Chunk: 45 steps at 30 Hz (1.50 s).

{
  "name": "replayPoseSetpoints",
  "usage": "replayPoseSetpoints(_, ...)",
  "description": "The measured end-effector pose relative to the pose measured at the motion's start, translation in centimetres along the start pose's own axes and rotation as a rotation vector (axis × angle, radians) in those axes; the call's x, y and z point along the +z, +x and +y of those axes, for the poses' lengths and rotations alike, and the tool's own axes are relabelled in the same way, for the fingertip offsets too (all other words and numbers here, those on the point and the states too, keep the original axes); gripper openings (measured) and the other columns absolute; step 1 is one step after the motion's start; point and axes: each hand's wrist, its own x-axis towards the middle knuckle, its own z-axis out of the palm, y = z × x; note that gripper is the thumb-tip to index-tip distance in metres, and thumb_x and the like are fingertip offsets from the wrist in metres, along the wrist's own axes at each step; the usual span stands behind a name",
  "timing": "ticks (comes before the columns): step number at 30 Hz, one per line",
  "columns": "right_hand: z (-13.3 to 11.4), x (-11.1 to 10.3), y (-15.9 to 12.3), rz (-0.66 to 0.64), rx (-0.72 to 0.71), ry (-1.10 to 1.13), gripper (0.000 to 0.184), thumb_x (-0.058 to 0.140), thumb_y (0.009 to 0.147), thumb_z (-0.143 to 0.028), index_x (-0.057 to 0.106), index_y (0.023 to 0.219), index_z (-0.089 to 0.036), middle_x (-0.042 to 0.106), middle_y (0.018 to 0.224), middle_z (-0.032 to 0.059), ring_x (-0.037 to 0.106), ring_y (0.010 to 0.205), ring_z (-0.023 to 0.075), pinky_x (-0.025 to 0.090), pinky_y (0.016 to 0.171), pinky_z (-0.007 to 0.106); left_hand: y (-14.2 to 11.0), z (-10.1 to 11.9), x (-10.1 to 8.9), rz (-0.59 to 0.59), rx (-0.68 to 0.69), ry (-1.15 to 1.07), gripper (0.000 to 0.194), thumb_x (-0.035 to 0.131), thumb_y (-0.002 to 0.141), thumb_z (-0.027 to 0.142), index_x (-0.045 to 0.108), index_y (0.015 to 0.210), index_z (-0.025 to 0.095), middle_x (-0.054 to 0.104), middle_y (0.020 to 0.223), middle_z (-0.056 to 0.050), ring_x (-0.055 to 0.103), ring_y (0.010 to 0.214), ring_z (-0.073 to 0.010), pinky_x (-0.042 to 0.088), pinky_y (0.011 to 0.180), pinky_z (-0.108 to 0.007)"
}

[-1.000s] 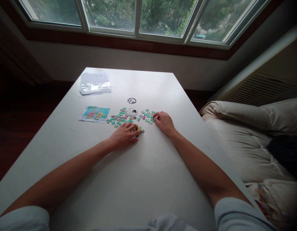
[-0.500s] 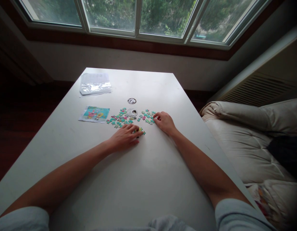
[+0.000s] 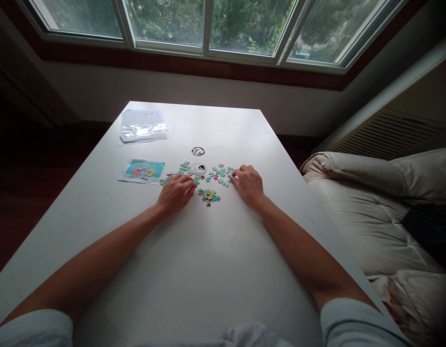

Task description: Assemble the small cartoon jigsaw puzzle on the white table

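Several puzzle pieces joined into one small cluster (image 3: 209, 195) lie flat on the white table (image 3: 223, 270) between my two hands, showing a yellow figure with teal around it and one piece jutting from the edge nearest me. My left hand (image 3: 177, 193) is just to the left of it, fingers curled down at the near edge of the left-hand loose pieces (image 3: 183, 167) and covering some of them; I cannot tell whether a piece is pinched under those fingertips. My right hand (image 3: 248, 184) rests on the other side, fingers bent, tips at the outer edge of the right-hand loose pieces (image 3: 219, 174); whether they grip one or only touch it, I cannot tell either. Both loose groups are mostly teal and green with bits of pink. Between them, beyond the cluster, is a round grey disc (image 3: 198, 168) with a dark notch, and farther off a dark-rimmed round spot (image 3: 198, 151) in the tabletop. Left of the pieces lies a picture sheet (image 3: 143, 171) with a pink and a yellow figure on teal, and beyond that a clear plastic packet (image 3: 143, 126). A cream sofa (image 3: 356, 217) stands at my right, a window (image 3: 241, 26) ahead.
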Motion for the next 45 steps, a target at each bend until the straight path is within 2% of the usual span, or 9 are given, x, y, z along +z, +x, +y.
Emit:
replayPoseSetpoints(3,-0.07,0.02,0.1,-0.013,0.003,-0.011,0.013,0.061,0.096,-0.027,0.07,0.089,-0.022,0.065,0.098,0.0116,0.051,0.1,0.0281,0.04,0.082,0.04,0.02,-0.36,0.11,-0.003,-0.032,-0.011,0.024,0.05,0.099,0.027,0.074,0.1,0.024,0.073,0.11,-0.005,0.06,0.109,-0.0239,0.046,0.098,-0.042)
replayPoseSetpoints(11,0.42,0.34,0.81,-0.064,0.106,0.123,0.005,0.064,0.089,-0.025,0.066,0.087,-0.022,0.068,0.095,0.0074,0.058,0.093,0.0248,0.04,0.082,0.037,0.0,-0.38,0.59,-0.035,0.004,-0.051,0.024,0.051,0.099,0.026,0.075,0.102,0.024,0.073,0.11,-0.005,0.059,0.108,-0.0235,0.046,0.1,-0.042)
replayPoseSetpoints(19,0.2,0.18,0.83,-0.056,0.076,0.217,0.001,0.064,0.086,-0.022,0.064,0.085,-0.022,0.07,0.09,0.0046,0.059,0.09,0.0232,0.037,0.082,0.035,0.01,-0.68,0.86,-0.05,0.046,-0.06,0.025,0.05,0.101,0.028,0.075,0.102,0.024,0.073,0.11,-0.005,0.059,0.107,-0.0228,0.046,0.1,-0.043)
replayPoseSetpoints(28,0.07,0.51,0.56,-0.026,-0.001,0.246,0.003,0.062,0.087,-0.02,0.063,0.087,-0.023,0.071,0.092,0.0042,0.059,0.093,0.0236,0.035,0.087,0.036,-0.04,-0.55,0.51,-0.015,-0.024,-0.014,0.024,0.052,0.099,0.027,0.076,0.101,0.024,0.073,0.109,-0.006,0.057,0.111,-0.0249,0.046,0.099,-0.044)
replayPoseSetpoints(38,0.03,0.54,0.37,0.032,0.021,0.358,0.011,0.058,0.087,-0.017,0.066,0.093,-0.022,0.072,0.087,0.0028,0.062,0.087,0.0214,0.039,0.09,0.035,-0.06,-0.5,0.53,-0.022,-0.021,-0.009,0.024,0.052,0.098,0.026,0.076,0.101,0.024,0.073,0.11,-0.006,0.056,0.112,-0.025,0.046,0.099,-0.044)
replayPoseSetpoints(45,0.72,0.87,0.69,0.076,0.061,0.408,0.017,0.056,0.088,-0.017,0.071,0.094,-0.022,0.074,0.087,0.0025,0.064,0.083,0.0202,0.045,0.088,0.034,-0.12,-0.27,0.26,0.004,-0.067,0.055,0.025,0.052,0.098,0.028,0.076,0.098,0.024,0.073,0.108,-0.007,0.057,0.107,-0.0266,0.046,0.095,-0.046)
